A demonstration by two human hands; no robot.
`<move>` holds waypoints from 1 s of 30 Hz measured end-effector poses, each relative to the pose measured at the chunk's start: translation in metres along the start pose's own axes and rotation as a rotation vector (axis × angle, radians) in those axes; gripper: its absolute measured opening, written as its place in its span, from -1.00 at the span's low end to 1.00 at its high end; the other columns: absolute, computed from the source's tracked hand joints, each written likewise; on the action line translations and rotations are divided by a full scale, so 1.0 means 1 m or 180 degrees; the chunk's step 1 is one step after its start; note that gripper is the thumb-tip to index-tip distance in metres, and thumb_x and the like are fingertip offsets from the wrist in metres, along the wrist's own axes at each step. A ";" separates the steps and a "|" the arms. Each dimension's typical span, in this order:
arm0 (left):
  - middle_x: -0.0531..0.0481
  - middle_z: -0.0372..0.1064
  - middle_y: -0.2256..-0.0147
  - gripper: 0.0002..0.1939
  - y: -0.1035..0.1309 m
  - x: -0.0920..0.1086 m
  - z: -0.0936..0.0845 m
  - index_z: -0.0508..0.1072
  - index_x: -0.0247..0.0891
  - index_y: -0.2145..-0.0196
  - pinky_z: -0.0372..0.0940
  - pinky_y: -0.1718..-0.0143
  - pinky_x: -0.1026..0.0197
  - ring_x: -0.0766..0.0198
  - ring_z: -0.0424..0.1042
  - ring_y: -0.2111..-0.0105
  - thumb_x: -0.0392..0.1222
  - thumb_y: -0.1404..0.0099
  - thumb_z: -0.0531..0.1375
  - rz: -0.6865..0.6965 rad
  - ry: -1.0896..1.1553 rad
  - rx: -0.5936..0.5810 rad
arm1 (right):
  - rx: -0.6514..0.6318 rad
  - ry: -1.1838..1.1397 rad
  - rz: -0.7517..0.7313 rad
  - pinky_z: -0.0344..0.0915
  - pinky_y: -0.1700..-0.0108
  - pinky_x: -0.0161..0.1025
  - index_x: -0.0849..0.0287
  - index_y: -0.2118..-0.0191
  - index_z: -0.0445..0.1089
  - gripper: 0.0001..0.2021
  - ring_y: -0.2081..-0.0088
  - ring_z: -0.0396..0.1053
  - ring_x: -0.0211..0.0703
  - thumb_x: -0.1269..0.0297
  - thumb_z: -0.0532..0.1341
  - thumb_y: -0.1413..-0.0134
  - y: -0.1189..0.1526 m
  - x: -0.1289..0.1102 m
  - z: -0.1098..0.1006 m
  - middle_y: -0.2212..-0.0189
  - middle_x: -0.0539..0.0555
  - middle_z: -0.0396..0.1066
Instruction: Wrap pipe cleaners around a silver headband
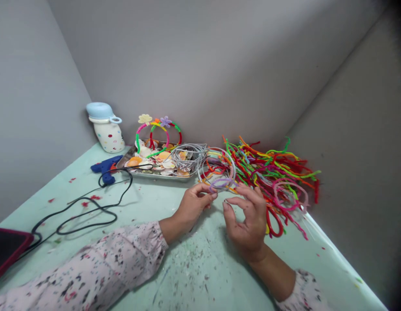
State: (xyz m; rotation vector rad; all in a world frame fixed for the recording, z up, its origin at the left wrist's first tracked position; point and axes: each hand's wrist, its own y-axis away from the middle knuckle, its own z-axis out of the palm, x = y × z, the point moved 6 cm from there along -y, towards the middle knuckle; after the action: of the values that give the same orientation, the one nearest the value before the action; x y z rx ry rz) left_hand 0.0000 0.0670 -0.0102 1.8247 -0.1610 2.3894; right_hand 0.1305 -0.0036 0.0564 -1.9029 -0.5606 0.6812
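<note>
My left hand point(195, 206) pinches a purple pipe cleaner point(224, 181) between thumb and fingertips. The purple strand curves up and to the right in an arc, its far end close to the fingers of my right hand point(247, 218). Those fingers are bent and spread, with the thumb apart from the upper ones; whether a fingertip touches the strand is not clear. Just behind both hands lie white wire hoops point(233, 162). Right of them spreads a pile of colourful pipe cleaners point(268, 162).
A metal tray point(161, 176) holds shells, a coil of grey wire point(190, 155) and flower-topped pipe-cleaner hoops point(168, 138). Left of it are a blue glue gun point(106, 166), its black cable point(87, 222) and a white bottle point(108, 134). A dark red-edged object point(12, 246) sits at far left.
</note>
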 end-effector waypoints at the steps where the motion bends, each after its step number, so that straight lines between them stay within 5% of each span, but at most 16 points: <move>1: 0.15 0.27 0.54 -0.77 0.000 -0.001 0.000 0.43 -0.29 0.35 0.08 0.56 0.36 0.48 0.19 0.60 -0.13 -0.08 0.33 -0.0002 0.0016 -0.0018 | -0.0018 0.0003 -0.0092 0.11 -0.17 0.20 0.13 0.22 0.34 -0.79 0.00 0.35 0.05 0.49 0.26 0.01 0.000 -0.004 0.000 0.13 0.13 0.32; 7: 0.15 0.29 0.53 -0.76 -0.001 -0.002 0.001 0.42 -0.28 0.36 0.05 0.58 0.37 0.49 0.20 0.60 -0.13 -0.08 0.34 0.0030 0.0178 -0.0087 | -0.0183 -0.0104 -0.0273 0.25 -0.05 0.07 0.13 0.22 0.34 -0.78 0.07 0.38 0.01 0.50 0.26 0.02 0.002 -0.011 0.000 0.18 0.11 0.36; 13: 0.15 0.29 0.54 -0.78 0.000 0.000 0.001 0.43 -0.27 0.36 0.06 0.58 0.36 0.48 0.20 0.61 -0.13 -0.08 0.33 0.0026 0.0045 -0.0077 | -0.0641 -0.0661 0.1035 0.31 0.25 -0.18 0.14 0.22 0.33 -0.91 0.33 0.34 -0.15 0.33 0.19 -0.13 0.012 0.025 0.020 0.37 0.04 0.36; 19: 0.11 0.28 0.57 -0.85 0.003 0.005 0.009 0.46 -0.31 0.42 0.09 0.55 0.33 0.45 0.18 0.61 -0.17 -0.09 0.30 0.0018 -0.0304 -0.0306 | -0.0959 -0.1568 0.2584 0.28 0.37 -0.25 0.15 0.21 0.36 -0.78 0.42 0.33 -0.18 0.11 0.18 -0.13 0.030 0.052 0.039 0.43 0.01 0.40; 24: 0.06 0.33 0.55 -0.85 0.003 0.006 0.009 0.47 -0.30 0.43 0.11 0.53 0.31 0.42 0.22 0.58 -0.17 -0.07 0.32 -0.0032 -0.0316 -0.0238 | -0.1123 -0.2049 0.3035 0.24 0.45 -0.26 0.14 0.29 0.36 -0.74 0.51 0.29 -0.19 0.03 0.17 -0.13 0.035 0.052 0.045 0.55 -0.04 0.35; 30: 0.07 0.32 0.55 -0.85 0.004 0.004 0.008 0.45 -0.29 0.42 0.10 0.51 0.30 0.42 0.21 0.58 -0.17 -0.08 0.31 -0.0013 -0.0360 -0.0259 | -0.1070 -0.2029 0.3019 0.21 0.45 -0.30 0.14 0.30 0.33 -0.76 0.52 0.26 -0.25 0.05 0.16 -0.16 0.036 0.052 0.044 0.58 -0.06 0.31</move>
State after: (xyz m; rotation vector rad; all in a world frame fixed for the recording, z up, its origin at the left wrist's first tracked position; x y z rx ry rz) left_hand 0.0056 0.0623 -0.0042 1.9210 -0.2616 2.2428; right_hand 0.1418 0.0444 -0.0027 -2.2229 -0.1032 1.9445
